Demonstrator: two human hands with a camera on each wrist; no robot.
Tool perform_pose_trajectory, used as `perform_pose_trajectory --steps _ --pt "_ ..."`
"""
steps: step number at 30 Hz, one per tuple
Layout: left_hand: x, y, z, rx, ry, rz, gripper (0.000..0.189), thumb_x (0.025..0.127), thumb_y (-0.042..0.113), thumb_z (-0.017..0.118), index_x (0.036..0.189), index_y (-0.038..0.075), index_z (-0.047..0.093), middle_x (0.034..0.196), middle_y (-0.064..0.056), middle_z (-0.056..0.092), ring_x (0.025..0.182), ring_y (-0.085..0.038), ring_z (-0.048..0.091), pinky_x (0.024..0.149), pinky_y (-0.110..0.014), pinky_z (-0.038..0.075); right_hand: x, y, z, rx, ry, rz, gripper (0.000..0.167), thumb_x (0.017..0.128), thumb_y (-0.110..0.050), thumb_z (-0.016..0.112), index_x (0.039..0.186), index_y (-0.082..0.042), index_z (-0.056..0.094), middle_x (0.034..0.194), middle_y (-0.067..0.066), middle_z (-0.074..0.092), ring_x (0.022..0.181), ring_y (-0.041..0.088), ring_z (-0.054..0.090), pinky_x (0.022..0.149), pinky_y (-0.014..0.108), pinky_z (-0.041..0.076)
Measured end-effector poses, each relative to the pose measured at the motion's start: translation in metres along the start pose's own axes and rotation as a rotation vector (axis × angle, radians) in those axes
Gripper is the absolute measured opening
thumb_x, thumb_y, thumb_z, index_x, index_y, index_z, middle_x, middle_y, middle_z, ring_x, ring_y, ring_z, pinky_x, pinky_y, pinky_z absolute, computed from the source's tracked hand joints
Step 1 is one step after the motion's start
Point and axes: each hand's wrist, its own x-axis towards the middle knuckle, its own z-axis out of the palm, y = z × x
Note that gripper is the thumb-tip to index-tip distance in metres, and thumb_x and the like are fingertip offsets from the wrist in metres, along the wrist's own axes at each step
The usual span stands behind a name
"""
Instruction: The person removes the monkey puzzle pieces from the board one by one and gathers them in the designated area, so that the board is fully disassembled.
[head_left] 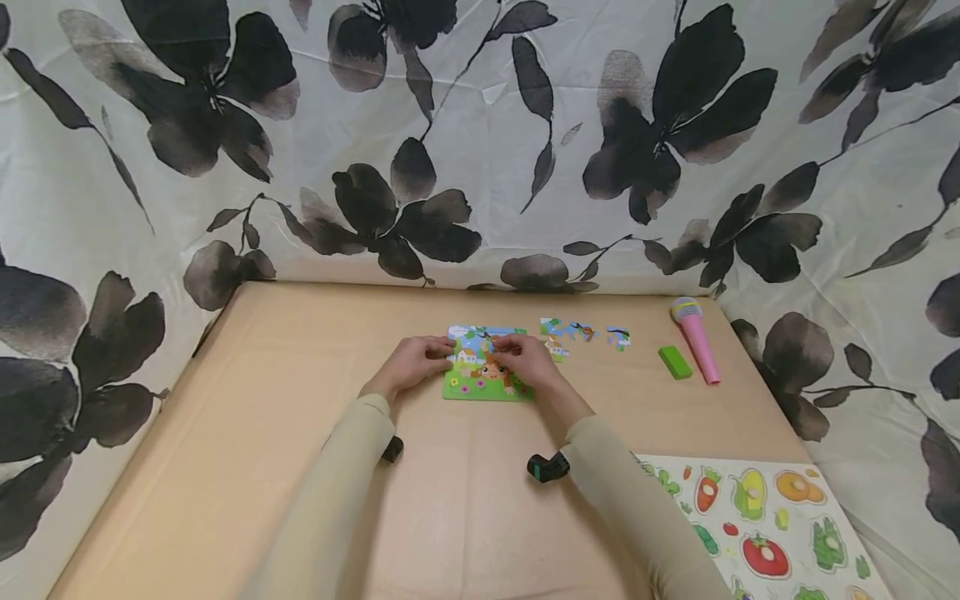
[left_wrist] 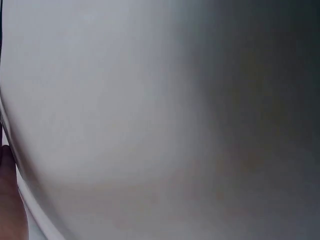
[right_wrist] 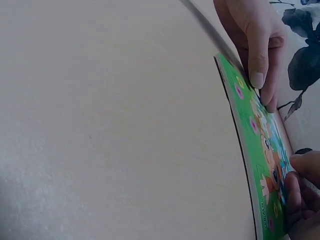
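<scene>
White cloth (head_left: pixel 487 108) printed with dark flowers surrounds the far end of the tan surface (head_left: pixel 225 467), its upper reach cut off by the frame; toward the far edge lies the puzzle (head_left: pixel 480 388), green along its near side, part of its picture hidden under my hands; my left hand (head_left: pixel 414 364) is at its left edge, thumb and fingertips close together, though I cannot tell whether they pinch it; my right hand (head_left: pixel 528 362) is over its right part, thumb and fingers drawn narrow, and whether a piece sits between the tips I cannot make out, even from the right wrist, where that hand is cropped; right of it lie a few loose pieces (head_left: pixel 582 332), too small to read clearly; further right are a green block (head_left: pixel 675 362) and a pink microphone (head_left: pixel 699 342), near each other; nearer me, my right sleeve (head_left: pixel 637 500) covers part of a vegetable sheet (head_left: pixel 802 533), cut off below; the left wrist view is mostly pale and dark blur, a sliver of hand at its left edge
</scene>
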Motion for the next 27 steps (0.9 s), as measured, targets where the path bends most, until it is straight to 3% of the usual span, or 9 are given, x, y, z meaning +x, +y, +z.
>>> perform_pose_trajectory --steps 5,11,16,27 --pt "-0.0018 0.0004 0.0003 -0.030 -0.016 -0.001 0.038 0.088 0.014 0.072 0.123 0.002 0.068 0.140 -0.006 0.056 0.139 -0.027 0.040 0.117 -0.040 0.027 0.0013 -0.0006 0.0013 -0.010 -0.035 -0.002 0.029 0.093 -0.010 0.067 0.121 -0.001 0.066 0.106 0.012 0.066 0.071 0.017 0.064 0.063 0.029 0.054" --pt "-0.0017 -0.0005 -0.0006 -0.010 -0.054 0.020 0.042 0.088 0.014 0.072 0.127 0.001 0.064 0.146 -0.006 0.050 0.141 -0.026 0.036 0.117 -0.040 0.026 0.0020 -0.0027 0.0027 -0.078 -0.044 -0.018 0.030 0.091 -0.011 0.069 0.120 -0.001 0.067 0.104 0.011 0.068 0.072 0.016 0.064 0.065 0.029 0.053" --pt "-0.0013 -0.0012 -0.0017 0.011 -0.046 0.034 0.042 0.088 0.013 0.072 0.126 -0.001 0.065 0.144 -0.006 0.052 0.140 -0.026 0.038 0.117 -0.039 0.027 0.0039 -0.0018 0.0046 -0.136 -0.064 -0.059 0.034 0.092 -0.015 0.069 0.123 -0.003 0.067 0.102 0.009 0.070 0.074 0.014 0.063 0.070 0.029 0.051" --pt "-0.0034 -0.0002 -0.0008 -0.002 -0.042 0.019 0.043 0.089 0.015 0.073 0.128 0.000 0.064 0.143 -0.006 0.053 0.139 -0.027 0.038 0.117 -0.040 0.027 0.0038 -0.0007 0.0031 -0.177 -0.095 -0.126 0.039 0.089 -0.008 0.072 0.126 0.001 0.064 0.078 0.005 0.056 0.065 0.015 0.044 0.056 0.026 0.037"
